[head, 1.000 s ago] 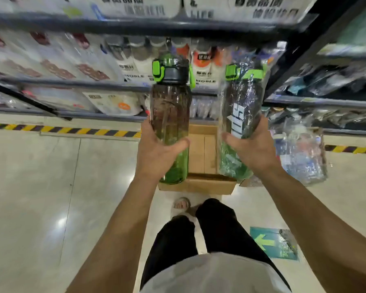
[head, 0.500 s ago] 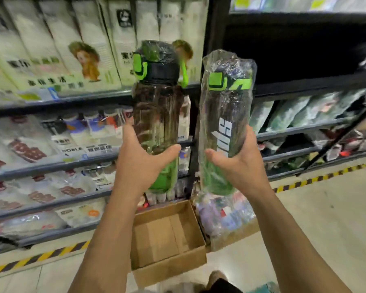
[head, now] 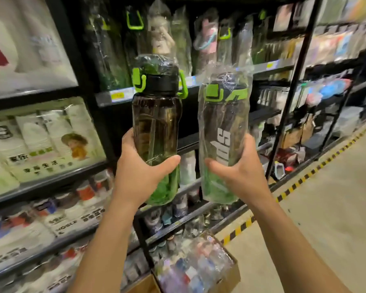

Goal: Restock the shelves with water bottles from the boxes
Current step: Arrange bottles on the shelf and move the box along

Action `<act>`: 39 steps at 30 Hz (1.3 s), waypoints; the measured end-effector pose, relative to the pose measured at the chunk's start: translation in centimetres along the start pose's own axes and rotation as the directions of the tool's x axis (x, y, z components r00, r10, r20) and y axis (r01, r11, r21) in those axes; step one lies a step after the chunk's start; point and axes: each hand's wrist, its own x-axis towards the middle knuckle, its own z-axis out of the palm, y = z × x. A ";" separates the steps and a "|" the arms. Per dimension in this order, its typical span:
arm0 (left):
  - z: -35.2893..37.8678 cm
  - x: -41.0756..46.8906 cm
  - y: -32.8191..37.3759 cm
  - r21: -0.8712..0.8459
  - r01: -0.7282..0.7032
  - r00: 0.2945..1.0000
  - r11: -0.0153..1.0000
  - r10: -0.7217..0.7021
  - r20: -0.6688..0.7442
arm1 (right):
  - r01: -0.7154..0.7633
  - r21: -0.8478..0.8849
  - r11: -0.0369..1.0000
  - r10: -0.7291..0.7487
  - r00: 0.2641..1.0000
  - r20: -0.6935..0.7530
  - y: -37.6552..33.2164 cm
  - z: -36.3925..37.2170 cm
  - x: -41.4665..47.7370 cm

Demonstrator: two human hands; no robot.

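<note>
Each hand (head: 143, 176) (head: 244, 176) grips one upright water bottle (head: 156, 123) (head: 223, 132) low down.

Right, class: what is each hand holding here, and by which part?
The left hand grips the black-capped bottle round its lower body; the right hand grips the white-lettered bottle round its lower body.

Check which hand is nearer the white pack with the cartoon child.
Left. The left hand, gripping the brown bottle, is just right of the cartoon-child pack; the right hand, gripping the lettered bottle, is farther right.
</note>
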 end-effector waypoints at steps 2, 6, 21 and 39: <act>4.2 1.1 2.0 -0.023 -0.027 1.000 0.999 0.027 0.004 | 0.024 0.000 1.000 -0.024 1.000 -0.006 0.9 -4.4 2.2; 12.0 3.2 5.6 -0.079 -0.062 0.998 0.995 0.063 0.008 | 0.055 -0.035 0.998 -0.056 0.998 -0.034 2.6 -12.6 6.5; 36.1 19.5 10.4 -0.235 -0.142 0.986 0.962 0.158 0.050 | 0.126 -0.127 0.984 -0.148 0.972 -0.184 11.3 -28.8 27.4; 61.0 42.3 13.5 -0.277 -0.234 0.965 0.932 0.256 0.049 | 0.190 -0.235 0.953 -0.250 0.933 -0.259 23.3 -40.6 56.8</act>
